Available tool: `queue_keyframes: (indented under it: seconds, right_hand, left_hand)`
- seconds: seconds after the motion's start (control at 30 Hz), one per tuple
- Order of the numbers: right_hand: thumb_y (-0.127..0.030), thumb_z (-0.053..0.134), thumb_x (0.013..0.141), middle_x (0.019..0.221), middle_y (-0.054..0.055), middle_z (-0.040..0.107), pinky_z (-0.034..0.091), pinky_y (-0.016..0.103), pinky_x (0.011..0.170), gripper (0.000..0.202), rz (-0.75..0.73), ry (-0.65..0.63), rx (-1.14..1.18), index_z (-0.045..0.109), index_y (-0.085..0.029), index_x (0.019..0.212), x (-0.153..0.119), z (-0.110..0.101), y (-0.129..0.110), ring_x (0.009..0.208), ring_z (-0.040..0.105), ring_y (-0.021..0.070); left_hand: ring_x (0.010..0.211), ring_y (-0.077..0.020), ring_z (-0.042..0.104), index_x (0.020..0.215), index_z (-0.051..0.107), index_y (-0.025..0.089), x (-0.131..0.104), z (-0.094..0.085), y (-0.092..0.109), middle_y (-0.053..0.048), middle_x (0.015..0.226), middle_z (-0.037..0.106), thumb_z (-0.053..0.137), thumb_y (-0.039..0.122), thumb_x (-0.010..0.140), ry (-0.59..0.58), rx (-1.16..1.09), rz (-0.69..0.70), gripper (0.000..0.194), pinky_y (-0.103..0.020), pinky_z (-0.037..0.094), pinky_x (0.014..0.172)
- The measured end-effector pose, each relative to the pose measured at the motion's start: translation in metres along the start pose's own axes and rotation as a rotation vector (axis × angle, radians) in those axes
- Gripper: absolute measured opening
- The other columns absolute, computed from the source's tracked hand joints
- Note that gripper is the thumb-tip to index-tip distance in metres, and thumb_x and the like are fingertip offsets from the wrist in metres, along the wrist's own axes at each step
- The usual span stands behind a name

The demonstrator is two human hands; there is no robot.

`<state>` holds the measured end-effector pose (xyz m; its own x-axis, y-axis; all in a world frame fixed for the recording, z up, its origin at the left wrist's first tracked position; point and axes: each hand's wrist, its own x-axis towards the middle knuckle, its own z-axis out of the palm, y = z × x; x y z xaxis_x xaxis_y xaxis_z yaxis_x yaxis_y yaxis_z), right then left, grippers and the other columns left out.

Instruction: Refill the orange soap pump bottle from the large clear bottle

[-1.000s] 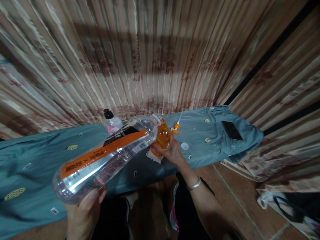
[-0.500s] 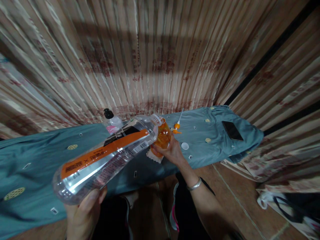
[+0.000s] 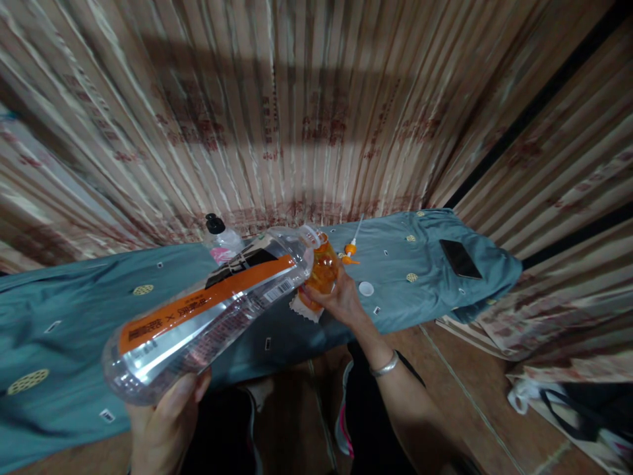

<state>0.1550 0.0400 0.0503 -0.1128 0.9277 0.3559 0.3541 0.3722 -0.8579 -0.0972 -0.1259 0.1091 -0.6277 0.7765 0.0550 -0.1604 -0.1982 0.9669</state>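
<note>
My left hand [image 3: 171,412] is closed round the lower end of a large clear plastic bottle [image 3: 247,300] with an orange and black label. The bottle is tilted, its uncapped neck at the upper right against the mouth of a smaller orange bottle [image 3: 324,267]. My right hand [image 3: 339,297] grips that orange bottle, which stands over a pale, ragged-edged paper piece [image 3: 306,310]. Whether liquid is running between the two mouths I cannot tell. An orange pump head [image 3: 350,251] with a white tube lies just behind, and a white round cap [image 3: 366,289] lies to the right.
A teal patterned cloth [image 3: 405,297] covers the long narrow surface. A clear bottle with a black top [image 3: 222,241] stands at the back. Toward the right end lies a dark phone [image 3: 459,258]. Pleated curtains [image 3: 297,119] hang close behind; a bag [image 3: 573,412] is at lower right.
The large bottle's base has shifted very slightly to the left. Both hands keep their hold, and the two mouths stay together.
</note>
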Motion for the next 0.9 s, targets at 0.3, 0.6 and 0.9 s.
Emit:
queue_keyframes:
  seconds: [0.3,0.6,0.9]
  right_hand:
    - [-0.043,0.093,0.078,0.123,0.011,0.086,0.068,0.052,0.107,0.071,-0.006,0.014,0.009,0.066,-0.023,0.14,-0.001,0.001,0.001,0.122,0.082,0.0363]
    - [-0.04,0.093,0.078,0.126,0.012,0.086,0.068,0.051,0.107,0.071,-0.011,0.005,0.005,0.066,-0.022,0.141,0.0,0.0,0.0,0.117,0.084,0.0348]
    - [-0.041,0.094,0.077,0.13,0.014,0.085,0.069,0.052,0.107,0.073,-0.023,0.022,-0.005,0.065,-0.022,0.142,0.0,0.001,0.001,0.12,0.083,0.0361]
  left_hand:
    - [0.053,-0.0156,0.048,0.113,0.078,0.03,0.003,-0.001,0.0,0.003,0.071,0.065,0.1,0.038,0.06,-0.07,-0.004,0.063,0.058,-0.024,0.043,0.04]
    - [0.058,-0.0155,0.053,0.102,0.08,0.03,0.002,-0.01,-0.007,0.002,0.075,0.067,0.103,0.036,0.061,-0.05,-0.021,0.01,0.048,-0.025,0.05,0.046]
    - [0.065,-0.0186,0.061,0.1,0.078,0.029,0.004,-0.012,-0.006,0.003,0.075,0.067,0.105,0.032,0.052,0.008,-0.024,-0.045,0.055,-0.025,0.055,0.05]
